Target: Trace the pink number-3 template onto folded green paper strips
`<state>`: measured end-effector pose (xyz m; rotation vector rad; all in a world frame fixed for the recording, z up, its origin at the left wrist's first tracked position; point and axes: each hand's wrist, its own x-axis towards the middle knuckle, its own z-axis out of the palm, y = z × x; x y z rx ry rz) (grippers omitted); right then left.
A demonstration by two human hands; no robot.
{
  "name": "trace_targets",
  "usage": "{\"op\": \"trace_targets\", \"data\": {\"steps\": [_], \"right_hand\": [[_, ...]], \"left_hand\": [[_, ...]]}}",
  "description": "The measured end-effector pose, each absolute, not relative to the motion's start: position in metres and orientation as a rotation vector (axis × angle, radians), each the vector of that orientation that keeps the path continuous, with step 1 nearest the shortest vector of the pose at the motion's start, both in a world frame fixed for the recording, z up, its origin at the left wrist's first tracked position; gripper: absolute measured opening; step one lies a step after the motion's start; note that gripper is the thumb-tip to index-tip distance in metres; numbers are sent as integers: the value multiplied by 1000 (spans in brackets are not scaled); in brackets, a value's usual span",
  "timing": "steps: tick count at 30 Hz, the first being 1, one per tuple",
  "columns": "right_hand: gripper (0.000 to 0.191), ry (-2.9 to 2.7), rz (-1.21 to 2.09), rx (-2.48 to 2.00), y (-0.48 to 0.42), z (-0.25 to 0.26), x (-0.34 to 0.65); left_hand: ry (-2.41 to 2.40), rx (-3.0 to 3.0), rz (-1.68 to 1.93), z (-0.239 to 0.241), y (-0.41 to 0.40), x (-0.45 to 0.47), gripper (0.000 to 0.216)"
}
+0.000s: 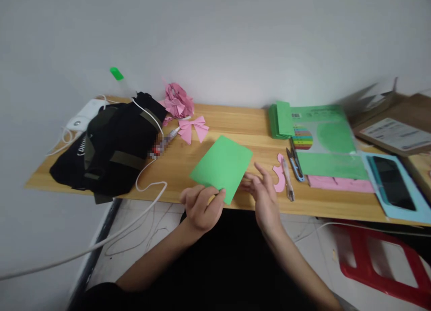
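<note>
A green sheet of paper (222, 165) is held up at a tilt over the front of the wooden table. Its lower edge is pinched between the thumb and fingers of my left hand (204, 205). Just beside the sheet's right edge is my right hand (264, 196), its fingers apart and partly behind the paper; nothing shows in its grasp. To the right of that hand lie a curved pink paper cutout (279, 178), a craft knife (288, 179) and blue-handled snips (295, 162).
A black bag (117, 144) fills the left side, with a white cable (156, 184) looping past it. Pink paper bows (194, 129) lie behind the sheet. At right are folded green papers (281, 120), a green packet (332, 131), a phone (392, 183) and a cardboard box (397, 117).
</note>
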<state>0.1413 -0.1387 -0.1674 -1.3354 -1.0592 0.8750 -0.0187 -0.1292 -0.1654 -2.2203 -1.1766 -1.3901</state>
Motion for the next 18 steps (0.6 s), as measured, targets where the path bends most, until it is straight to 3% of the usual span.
{"op": "trace_targets", "data": {"steps": [2, 5, 12, 14, 18], "right_hand": [[43, -981, 1102, -1297, -133, -166, 142], [46, -1097, 1148, -1307, -122, -164, 149], [18, -1634, 1303, -1287, -68, -147, 184], [22, -2075, 1159, -1297, -51, -146, 188], [25, -2202, 1043, -1365, -34, -151, 185]], "left_hand": [[-1189, -2226, -1357, -170, -132, -13, 18], [-1186, -2269, -1279, -169, -140, -8, 19], [-958, -2759, -1102, -141, -127, -37, 25], [-1021, -2918, -920, -146, -106, -40, 28], [-1126, -3045, -632, -170, -74, -35, 52]]}}
